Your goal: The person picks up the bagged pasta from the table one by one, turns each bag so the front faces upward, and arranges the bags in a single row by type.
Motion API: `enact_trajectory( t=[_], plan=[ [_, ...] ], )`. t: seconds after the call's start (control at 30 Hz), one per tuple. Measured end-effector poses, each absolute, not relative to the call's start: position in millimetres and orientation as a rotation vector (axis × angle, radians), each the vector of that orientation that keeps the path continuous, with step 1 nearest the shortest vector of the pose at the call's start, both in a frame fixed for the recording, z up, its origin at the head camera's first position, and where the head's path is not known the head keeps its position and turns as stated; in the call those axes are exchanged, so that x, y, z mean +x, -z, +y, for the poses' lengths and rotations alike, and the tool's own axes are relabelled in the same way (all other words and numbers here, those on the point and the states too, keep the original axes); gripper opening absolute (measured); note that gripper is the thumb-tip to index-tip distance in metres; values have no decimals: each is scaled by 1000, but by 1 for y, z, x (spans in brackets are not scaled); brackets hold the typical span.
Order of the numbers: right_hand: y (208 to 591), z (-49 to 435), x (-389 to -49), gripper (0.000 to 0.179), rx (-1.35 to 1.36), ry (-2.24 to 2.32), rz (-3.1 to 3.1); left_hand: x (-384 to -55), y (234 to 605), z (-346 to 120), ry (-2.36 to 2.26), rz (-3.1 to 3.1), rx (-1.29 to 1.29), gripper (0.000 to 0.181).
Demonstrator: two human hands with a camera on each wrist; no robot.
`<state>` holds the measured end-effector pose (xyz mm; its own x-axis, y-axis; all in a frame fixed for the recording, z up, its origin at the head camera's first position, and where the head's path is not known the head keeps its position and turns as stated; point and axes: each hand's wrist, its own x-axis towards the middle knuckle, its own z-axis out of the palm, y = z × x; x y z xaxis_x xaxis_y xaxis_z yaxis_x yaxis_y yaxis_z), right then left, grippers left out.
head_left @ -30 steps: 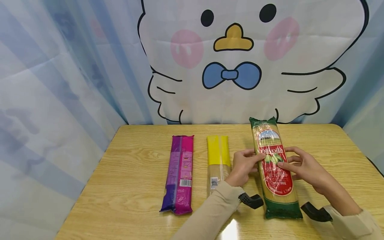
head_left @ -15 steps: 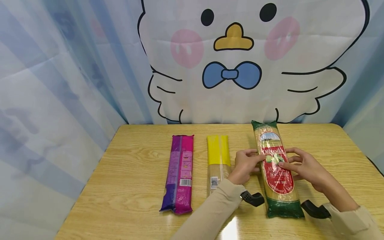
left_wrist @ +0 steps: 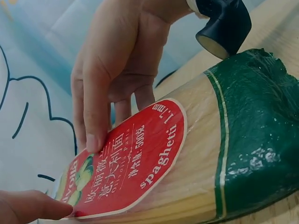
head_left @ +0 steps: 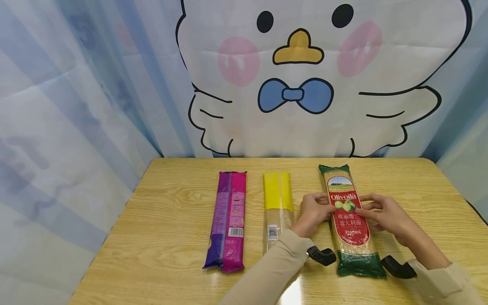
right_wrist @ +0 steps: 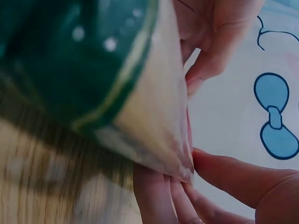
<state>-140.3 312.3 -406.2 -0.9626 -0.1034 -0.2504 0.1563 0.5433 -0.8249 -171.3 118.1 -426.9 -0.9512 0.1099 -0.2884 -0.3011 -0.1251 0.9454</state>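
A spaghetti packet [head_left: 351,228] with a red Olivoilà label and green ends lies lengthwise on the right of the table, its far end tipped slightly left. On its left edge, my left hand [head_left: 313,214] grips the middle, thumb on the label. From the opposite edge my right hand [head_left: 389,215] holds it too, thumb on top. In the right wrist view the right hand's fingers [right_wrist: 154,198] curl beneath the packet's edge. The left wrist view has the right hand [left_wrist: 114,70] reaching over the label's far side.
Left of the held packet lies a yellow-topped clear packet [head_left: 277,190], partly behind the left forearm. Farther left is a purple and pink packet [head_left: 228,220]. The wooden table [head_left: 164,220] ends at a cartoon-printed curtain [head_left: 236,123].
The spaghetti packet's far end has come down and towards me, and its label now faces up more squarely. Both hands have kept their hold, shifting only slightly. The other packets have stayed put.
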Motion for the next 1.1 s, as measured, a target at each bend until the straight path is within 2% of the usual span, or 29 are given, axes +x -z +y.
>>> enact_trajectory(
  t=[0.3, 0.77, 1.1],
  plan=[
    [398, 311, -140, 50, -28, 1232, 2792, -170, 420, 115, -1973, 2141, -164, 46],
    [390, 284, -147, 52, -51, 1268, 2740, -173, 411, 102, -1923, 2265, -97, 34],
    [387, 265, -151, 52, -103, 1332, 2683, -179, 406, 75, -1913, 2300, 42, 38]
  ],
)
